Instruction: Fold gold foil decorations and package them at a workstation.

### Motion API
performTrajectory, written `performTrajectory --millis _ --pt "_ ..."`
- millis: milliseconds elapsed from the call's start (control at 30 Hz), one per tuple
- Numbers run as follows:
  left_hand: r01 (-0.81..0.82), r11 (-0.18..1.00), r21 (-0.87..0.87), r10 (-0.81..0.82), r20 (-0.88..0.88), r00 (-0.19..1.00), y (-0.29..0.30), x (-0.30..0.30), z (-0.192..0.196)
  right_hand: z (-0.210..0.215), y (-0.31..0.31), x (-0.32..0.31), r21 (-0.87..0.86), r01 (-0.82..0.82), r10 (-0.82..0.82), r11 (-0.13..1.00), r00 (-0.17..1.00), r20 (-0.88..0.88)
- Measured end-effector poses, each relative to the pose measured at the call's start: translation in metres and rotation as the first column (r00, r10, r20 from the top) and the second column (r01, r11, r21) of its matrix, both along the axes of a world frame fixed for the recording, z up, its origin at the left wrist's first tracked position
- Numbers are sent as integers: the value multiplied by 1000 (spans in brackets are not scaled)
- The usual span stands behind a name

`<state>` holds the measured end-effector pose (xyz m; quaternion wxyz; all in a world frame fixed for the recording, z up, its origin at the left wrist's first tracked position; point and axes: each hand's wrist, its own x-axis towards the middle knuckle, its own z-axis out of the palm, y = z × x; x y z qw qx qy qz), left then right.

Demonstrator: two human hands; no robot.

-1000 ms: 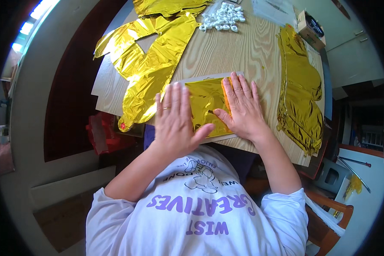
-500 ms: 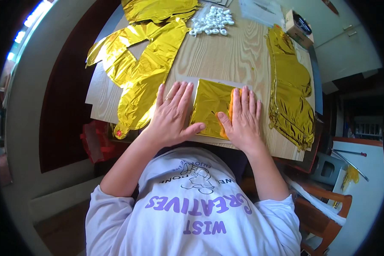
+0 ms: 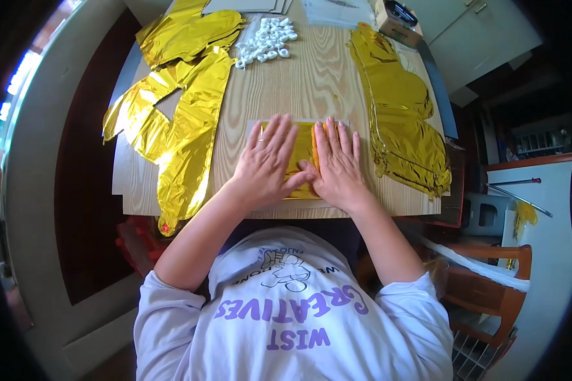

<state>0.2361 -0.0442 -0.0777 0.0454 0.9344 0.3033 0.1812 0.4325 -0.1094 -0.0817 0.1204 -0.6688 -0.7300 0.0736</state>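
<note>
A folded sheet of shiny gold foil (image 3: 304, 140) lies flat near the table's front edge, on a pale flat sheet whose rim shows past it. My left hand (image 3: 265, 160) rests palm down on the foil's left part, fingers stretched out. On its right side lies my right hand (image 3: 340, 164), also flat with fingers extended. An orange piece of cloth (image 3: 314, 145) shows in a narrow strip along the right hand's inner edge; the rest of it is hidden under the palm. My thumbs nearly meet over the foil.
Large gold foil balloons (image 3: 190, 136) lie flat on the left. More flattened gold foil (image 3: 400, 101) lies on the right. Small white rings (image 3: 267, 39) are heaped at the back, near a clear plastic bag (image 3: 340, 13) and a wooden box (image 3: 397, 22). A wooden chair (image 3: 483, 292) stands at right.
My hands have come closer together. The left hand has moved right, onto the foil, covering its left part. The whole view has shifted, so the table's things appear further left.
</note>
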Motion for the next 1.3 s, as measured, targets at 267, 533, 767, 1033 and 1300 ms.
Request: performTrajectory --millis 267,533,767,1033,1300 --pt "-77 996 -40 73 -93 993 -5 -3 -6 21 6 40 -172 -99 49 980 960 -274" --pt "-66 993 -101 56 -98 994 -9 -4 2 37 42 77 -199 -145 -12 969 777 -629" --pt "-98 978 -186 79 -110 991 -8 -4 18 68 135 132 -91 103 -135 991 634 -761" --pt "-32 905 -425 73 80 994 2 -6 21 5 390 220 32 469 -341 883 686 -643" --pt "-96 860 -501 124 23 992 -1 -7 21 1 478 216 -81 705 -709 704 692 -136"
